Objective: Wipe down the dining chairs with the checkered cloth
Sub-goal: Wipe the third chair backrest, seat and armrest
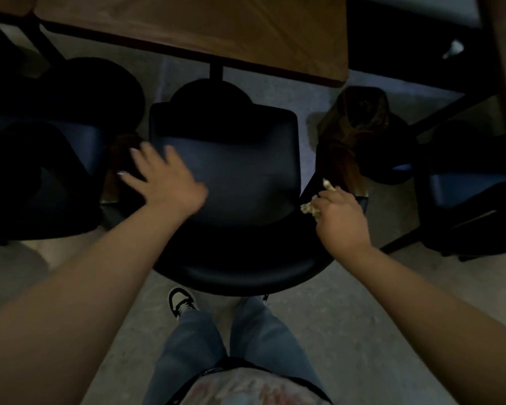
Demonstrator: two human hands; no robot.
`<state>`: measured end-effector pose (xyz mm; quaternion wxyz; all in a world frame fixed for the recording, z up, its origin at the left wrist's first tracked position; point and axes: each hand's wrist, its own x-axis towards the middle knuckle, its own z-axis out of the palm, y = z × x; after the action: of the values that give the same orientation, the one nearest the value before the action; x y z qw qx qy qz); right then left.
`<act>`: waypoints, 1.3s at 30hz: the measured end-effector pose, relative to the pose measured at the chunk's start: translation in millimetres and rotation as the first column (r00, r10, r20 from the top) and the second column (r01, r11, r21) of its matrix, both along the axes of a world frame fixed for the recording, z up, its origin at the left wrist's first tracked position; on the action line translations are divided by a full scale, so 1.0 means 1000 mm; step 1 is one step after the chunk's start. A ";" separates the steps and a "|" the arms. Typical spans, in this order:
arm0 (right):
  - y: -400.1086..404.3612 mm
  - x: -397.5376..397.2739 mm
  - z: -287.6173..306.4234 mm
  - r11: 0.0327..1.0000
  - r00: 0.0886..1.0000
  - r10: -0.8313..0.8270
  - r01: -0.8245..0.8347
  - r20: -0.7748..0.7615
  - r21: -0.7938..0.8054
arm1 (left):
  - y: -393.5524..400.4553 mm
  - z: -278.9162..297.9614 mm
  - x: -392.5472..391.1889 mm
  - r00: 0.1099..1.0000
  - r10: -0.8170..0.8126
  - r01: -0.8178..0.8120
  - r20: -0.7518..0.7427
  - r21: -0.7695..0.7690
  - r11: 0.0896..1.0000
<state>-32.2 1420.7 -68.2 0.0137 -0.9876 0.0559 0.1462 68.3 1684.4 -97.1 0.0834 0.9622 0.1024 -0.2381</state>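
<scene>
A black dining chair [237, 176] stands directly below me, its curved backrest nearest my legs. My left hand [161, 179] lies over the left side of the seat with fingers spread and straight. My right hand [341, 214] grips the bunched checkered cloth [311, 208] at the chair's right edge, by the armrest. Only pale scraps of the cloth show past my fingers.
A wooden table [246, 30] runs across the top, its post behind the chair. More dark chairs stand at left [41, 176] and right [468, 194]. A brown bag-like object [360, 124] sits on the floor at right. My legs and one shoe [181, 301] are behind the chair.
</scene>
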 end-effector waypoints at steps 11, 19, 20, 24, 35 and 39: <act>-0.049 0.011 -0.018 0.727 0.765 -0.604 0.413 0.224 0.549 | -0.157 -0.094 -0.043 0.808 -0.094 -0.278 -0.582 -0.517 0.810; -0.062 0.018 -0.031 0.547 0.710 -0.701 0.469 0.074 0.693 | -0.170 -0.119 -0.028 0.827 -0.224 -0.195 -0.515 -0.637 0.746; -0.063 0.018 -0.033 0.554 0.715 -0.695 0.465 0.075 0.691 | -0.168 -0.121 -0.028 0.831 -0.229 -0.185 -0.507 -0.639 0.747; -0.066 0.018 -0.035 0.553 0.722 -0.687 0.444 0.085 0.705 | -0.169 -0.125 -0.027 0.858 -0.249 -0.106 -0.450 -0.628 0.771; -0.088 -0.055 -0.023 0.546 0.726 -0.681 0.413 0.098 0.729 | -0.193 -0.113 -0.104 0.802 -0.237 -0.186 -0.549 -0.605 0.774; -0.098 -0.101 -0.022 0.555 0.735 -0.672 0.413 0.096 0.722 | -0.205 -0.115 -0.147 0.744 -0.223 -0.272 -0.630 -0.591 0.759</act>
<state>-133.2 1323.1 -90.3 0.4149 -0.8563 0.3049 -0.0401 -78.8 1479.6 -212.5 0.3725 0.7190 0.0499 -0.5846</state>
